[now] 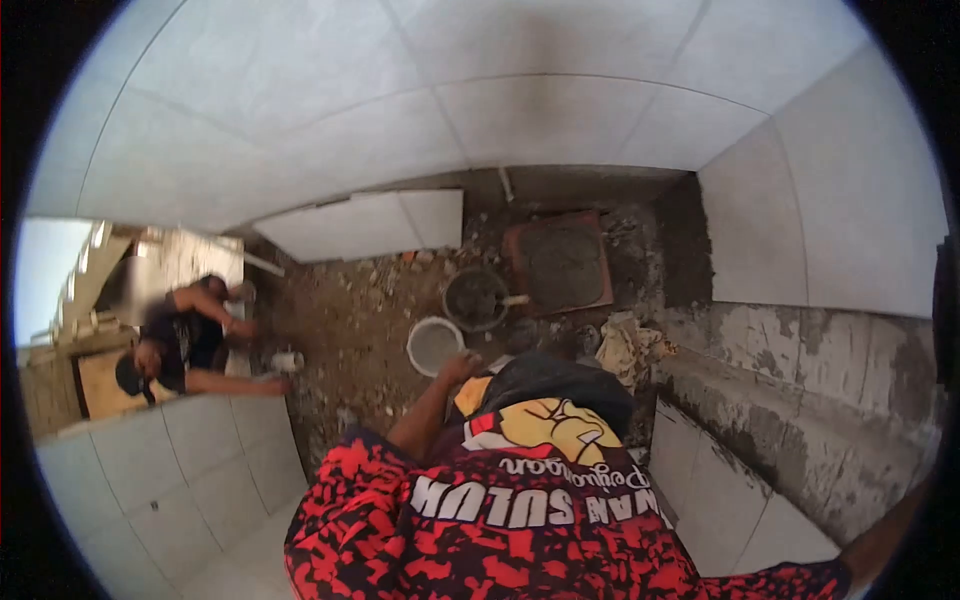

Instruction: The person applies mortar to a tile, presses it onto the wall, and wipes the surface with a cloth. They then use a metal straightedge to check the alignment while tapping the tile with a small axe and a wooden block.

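Observation:
My left hand [460,368] is beside the rim of a white bucket [436,346], low in front of my body. Its fingers are too small and dim to make out, and whether it touches the rim is unclear. A dark bucket [476,299] of grey material stands just beyond, with a light handle [513,300] sticking out to the right. Behind it lies a square reddish tray [607,262] holding wet grey mortar [562,262]. The right forearm reaches out to the lower right edge, but my right hand is out of the picture.
A co-worker [175,345] in a dark cap leans over a tiled ledge [190,440] at the left. Loose white tiles [360,225] lie by the back wall. Rubble covers the floor [340,320]. A crumpled beige sack [625,345] lies near the rough right wall [800,400].

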`<state>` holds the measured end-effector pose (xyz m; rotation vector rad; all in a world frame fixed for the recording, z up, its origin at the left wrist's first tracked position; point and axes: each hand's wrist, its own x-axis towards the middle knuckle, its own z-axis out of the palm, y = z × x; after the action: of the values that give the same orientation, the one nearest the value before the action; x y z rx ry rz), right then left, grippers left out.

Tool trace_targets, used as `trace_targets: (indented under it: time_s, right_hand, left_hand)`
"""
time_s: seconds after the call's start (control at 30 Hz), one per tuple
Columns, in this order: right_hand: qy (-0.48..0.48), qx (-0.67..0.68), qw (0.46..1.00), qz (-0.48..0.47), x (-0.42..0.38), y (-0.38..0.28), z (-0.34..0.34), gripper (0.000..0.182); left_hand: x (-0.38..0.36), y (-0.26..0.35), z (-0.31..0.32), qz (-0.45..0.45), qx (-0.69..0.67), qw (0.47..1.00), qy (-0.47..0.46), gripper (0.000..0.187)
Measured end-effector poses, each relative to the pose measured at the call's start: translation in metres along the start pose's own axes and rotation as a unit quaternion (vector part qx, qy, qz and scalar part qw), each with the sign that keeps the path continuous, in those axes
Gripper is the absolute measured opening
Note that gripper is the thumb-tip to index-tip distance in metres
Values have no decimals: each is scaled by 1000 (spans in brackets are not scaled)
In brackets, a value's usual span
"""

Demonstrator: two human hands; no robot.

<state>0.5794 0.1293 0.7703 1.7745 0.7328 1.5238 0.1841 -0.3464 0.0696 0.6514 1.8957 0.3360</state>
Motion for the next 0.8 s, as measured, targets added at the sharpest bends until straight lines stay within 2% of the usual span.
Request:
trace_targets:
  time_s: [0.03, 0.07, 0.1, 0.13, 0.17, 0.27, 0.3, 0.33, 0.43, 0.47, 0.53, 0.57, 0.6, 0.67, 0.7, 0.73, 0.8]
  right_hand:
    - [73, 43, 994, 71, 23, -8, 29, 62]
    - [140, 89, 976, 144, 60, -19, 72, 56]
    - [151, 95, 974, 140, 82, -26, 102, 56]
    - [224, 148, 947, 174, 102, -30, 128, 53]
    - [293, 201, 911, 209, 102, -29, 121, 50]
    - [317, 206, 903, 206, 89, -26, 104, 50]
    - [367, 245, 876, 194, 90, -26, 107, 51]
    - [374, 250, 872, 194, 91, -26, 108, 51]
    - [419, 323, 830, 178, 91, -27, 104, 52]
    - [426, 325, 826, 176, 90, -27, 103, 52]
    - [407, 219, 869, 179, 87, -31, 103, 50]
    - [454, 306, 817, 179, 88, -31, 101, 50]
    - [458, 312, 814, 173, 93, -31, 102, 50]
    - [437, 277, 839, 166, 95, -28, 107, 49]
    - [336, 249, 894, 161, 79, -24, 88, 48]
    - [329, 241, 898, 165, 72, -26, 87, 48]
    - [274, 144, 940, 143, 62, -24, 85, 51]
  left_hand:
    - [-6, 15, -8, 0, 4, 1000, -19, 48]
    - [-11, 26, -11, -8, -49, 999, 12, 46]
    - [-11, 34, -12, -11, -100, 994, 44, 44]
    - [-4, 34, -11, -15, -109, 993, 47, 44]
    - [3, 37, -12, -1, -116, 991, 71, 45]
    - [11, 53, -21, 12, -171, 981, 95, 46]
    - [7, 59, -26, 12, -215, 972, 91, 47]
    - [4, 62, -30, 9, -223, 970, 95, 47]
    - [-5, 62, -29, 31, -179, 973, 139, 47]
    - [-9, 60, -27, 14, -172, 974, 144, 47]
    - [-16, 44, -19, -12, -168, 974, 153, 46]
    - [-15, 28, -11, -25, -148, 981, 126, 46]
    - [-18, 16, -5, -38, -127, 986, 99, 45]
    - [-31, 3, 12, -64, -135, 983, 107, 46]
    - [-34, -2, 17, -82, -135, 982, 106, 47]
    - [-33, -13, 21, -74, -128, 984, 102, 47]
    - [-26, -23, 28, -39, -100, 990, 95, 48]
